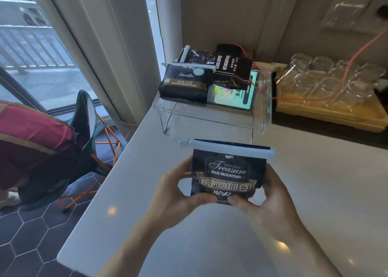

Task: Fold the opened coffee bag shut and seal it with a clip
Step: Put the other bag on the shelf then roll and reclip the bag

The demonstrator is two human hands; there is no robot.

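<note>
A dark coffee bag (227, 171) with gold "Blue Mountain" lettering is held upright above the white counter (315, 192). Its top is folded over and a long pale blue clip (228, 147) lies across the fold. My left hand (178, 190) grips the bag's lower left side, thumb on the front. My right hand (262, 203) grips the lower right side, thumb also on the front near the bottom edge.
A clear plastic stand (212, 117) behind the bag carries several other coffee bags (184, 83), some clipped, and a lit screen (231, 93). A yellow tray (327, 110) of upturned glasses stands at right, crossed by an orange cable. A folding chair (88, 133) is at left below the counter edge.
</note>
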